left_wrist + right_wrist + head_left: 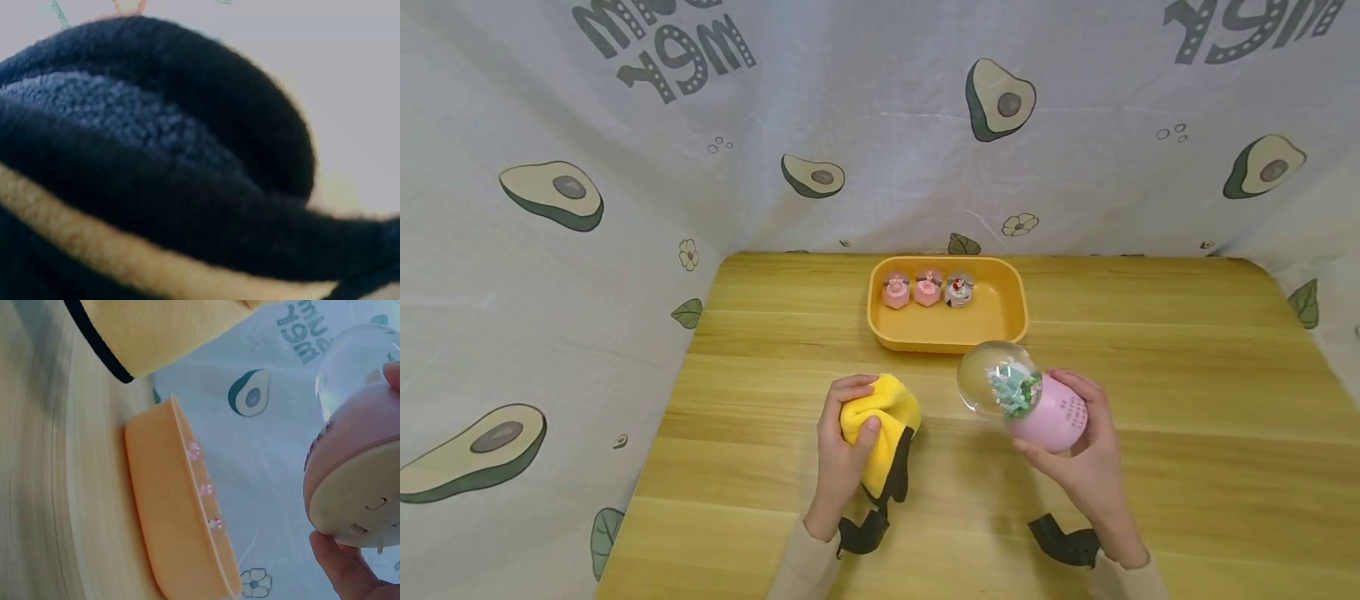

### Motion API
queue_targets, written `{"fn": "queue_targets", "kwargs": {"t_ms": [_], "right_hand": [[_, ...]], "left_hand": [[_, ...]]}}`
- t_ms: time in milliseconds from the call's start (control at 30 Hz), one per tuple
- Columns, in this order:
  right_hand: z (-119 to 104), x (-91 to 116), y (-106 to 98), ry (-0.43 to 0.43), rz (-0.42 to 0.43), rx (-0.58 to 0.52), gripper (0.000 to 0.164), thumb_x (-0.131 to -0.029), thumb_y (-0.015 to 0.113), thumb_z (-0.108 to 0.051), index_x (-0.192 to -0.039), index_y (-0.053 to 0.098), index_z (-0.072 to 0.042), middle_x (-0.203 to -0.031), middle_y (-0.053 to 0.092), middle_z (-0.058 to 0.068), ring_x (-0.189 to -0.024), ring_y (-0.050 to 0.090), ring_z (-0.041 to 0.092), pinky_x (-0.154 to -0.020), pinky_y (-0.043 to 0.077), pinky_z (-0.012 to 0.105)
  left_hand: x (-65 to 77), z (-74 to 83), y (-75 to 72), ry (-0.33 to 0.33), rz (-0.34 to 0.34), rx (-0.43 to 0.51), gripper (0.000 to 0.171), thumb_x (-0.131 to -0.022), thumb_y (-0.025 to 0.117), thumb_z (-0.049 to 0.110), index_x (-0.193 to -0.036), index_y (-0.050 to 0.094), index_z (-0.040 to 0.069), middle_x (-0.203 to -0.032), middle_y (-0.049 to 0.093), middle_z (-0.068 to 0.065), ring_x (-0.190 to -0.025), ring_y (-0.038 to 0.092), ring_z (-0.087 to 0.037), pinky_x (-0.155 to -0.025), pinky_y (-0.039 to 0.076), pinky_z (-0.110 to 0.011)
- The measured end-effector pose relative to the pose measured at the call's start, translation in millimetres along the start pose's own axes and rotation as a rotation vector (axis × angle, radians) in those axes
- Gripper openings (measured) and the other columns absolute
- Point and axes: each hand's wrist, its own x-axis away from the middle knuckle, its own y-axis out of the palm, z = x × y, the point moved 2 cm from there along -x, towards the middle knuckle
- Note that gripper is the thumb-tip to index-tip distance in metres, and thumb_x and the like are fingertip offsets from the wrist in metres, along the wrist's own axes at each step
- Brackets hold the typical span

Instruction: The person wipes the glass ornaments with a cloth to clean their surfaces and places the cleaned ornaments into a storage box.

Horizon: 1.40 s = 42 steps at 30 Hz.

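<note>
A bunched yellow cloth with a dark edge [887,433] is gripped in my left hand [842,454], thumb laid over its front. In the left wrist view its dark trim [187,206] fills most of the picture, blurred. My right hand [1090,467] holds a snow globe [1051,414] by its pink base, tilted so the clear dome points left. Small teal and green shapes sit inside the dome. From the right wrist, the globe's pale underside [356,500] shows, with a thumb or finger at its lower rim. Cloth and globe are apart, above the table.
Behind the hands, a yellow tray [992,333] stands on the wooden table [760,367]. Along its left and middle lie two pink mini globes [896,290] and a white one with a red bit [958,290]. An avocado-printed curtain [887,108] hangs behind and at the sides.
</note>
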Motion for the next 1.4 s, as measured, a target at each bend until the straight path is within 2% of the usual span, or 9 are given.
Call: {"fn": "queue_targets", "kwargs": {"t_ms": [167, 267, 400, 567, 700, 867, 1200, 1400], "right_hand": [[2.6, -1.1, 1.8, -0.128, -0.059, -0.086, 0.088, -0.047, 0.068, 0.027, -0.125, 0.031, 0.015, -0.128, 0.035, 0.026, -0.115, 0.036, 0.029, -0.081, 0.044, 0.021], [6.6, -0.3, 1.3, -0.142, -0.072, -0.106, 0.088, -0.047, 0.071, 0.024, -0.125, 0.031, 0.015, -0.128, 0.032, 0.03, -0.118, 0.033, 0.032, -0.082, 0.043, 0.023], [6.4, 0.3, 2.5, -0.152, -0.08, -0.108, 0.086, -0.049, 0.072, 0.022, -0.125, 0.032, 0.015, -0.128, 0.03, 0.032, -0.119, 0.03, 0.036, -0.082, 0.043, 0.024], [0.9, -0.2, 7.8, -0.159, -0.093, -0.067, 0.086, -0.045, 0.07, 0.026, -0.123, 0.035, 0.015, -0.129, 0.034, 0.028, -0.12, 0.03, 0.034, -0.083, 0.042, 0.023], [-13.6, -1.9, 19.5, -0.167, -0.095, -0.01, 0.087, -0.04, 0.066, 0.03, -0.122, 0.038, 0.015, -0.127, 0.038, 0.024, -0.117, 0.033, 0.03, -0.084, 0.041, 0.021], [-12.5, -0.2, 24.3, -0.172, -0.124, 0.037, 0.088, -0.039, 0.07, 0.027, -0.121, 0.04, 0.015, -0.125, 0.039, 0.024, -0.118, 0.034, 0.028, -0.088, 0.039, 0.022], [-29.2, -3.1, 42.0, -0.257, -0.186, 0.135, 0.078, -0.044, 0.074, 0.016, -0.116, 0.043, 0.015, -0.122, 0.042, 0.028, -0.117, 0.038, 0.027, -0.091, 0.037, 0.024], [-36.0, -5.4, 51.0, -0.287, -0.196, 0.186, 0.073, -0.048, 0.075, 0.01, -0.114, 0.045, 0.014, -0.121, 0.043, 0.028, -0.115, 0.04, 0.027, -0.09, 0.038, 0.023]], "left_hand": [[-3.3, 1.7, -0.6, 0.011, 0.018, 0.016, 0.028, -0.083, 0.054, 0.007, -0.103, 0.046, -0.011, -0.11, 0.048, -0.025, -0.104, 0.049, -0.027, -0.089, 0.041, -0.031], [-4.8, 1.0, -1.9, 0.02, 0.038, 0.032, 0.029, -0.085, 0.055, 0.01, -0.103, 0.046, -0.011, -0.111, 0.049, -0.024, -0.106, 0.048, -0.03, -0.091, 0.04, -0.033], [-4.1, -7.1, -5.0, -0.003, 0.075, 0.048, 0.031, -0.086, 0.055, 0.017, -0.107, 0.047, -0.004, -0.115, 0.049, -0.017, -0.107, 0.047, -0.032, -0.092, 0.039, -0.035], [-4.2, -15.7, -6.5, -0.019, 0.121, 0.048, 0.032, -0.086, 0.053, 0.021, -0.11, 0.048, 0.0, -0.118, 0.047, -0.013, -0.109, 0.045, -0.032, -0.092, 0.039, -0.035], [-9.1, -10.9, -5.4, 0.006, 0.158, 0.072, 0.032, -0.083, 0.051, 0.016, -0.109, 0.047, -0.003, -0.119, 0.046, -0.016, -0.11, 0.043, -0.034, -0.093, 0.039, -0.035], [-15.0, -3.9, -2.3, 0.036, 0.202, 0.119, 0.036, -0.084, 0.052, 0.019, -0.109, 0.044, -0.005, -0.12, 0.045, -0.019, -0.112, 0.042, -0.036, -0.093, 0.039, -0.036], [-24.1, 6.7, 10.8, 0.113, 0.225, 0.197, 0.043, -0.084, 0.057, 0.028, -0.11, 0.043, -0.003, -0.12, 0.042, -0.022, -0.111, 0.04, -0.039, -0.093, 0.038, -0.04], [-29.2, 11.5, 19.8, 0.169, 0.188, 0.188, 0.053, -0.082, 0.06, 0.032, -0.112, 0.039, -0.006, -0.12, 0.041, -0.024, -0.11, 0.04, -0.039, -0.091, 0.039, -0.04]]}}
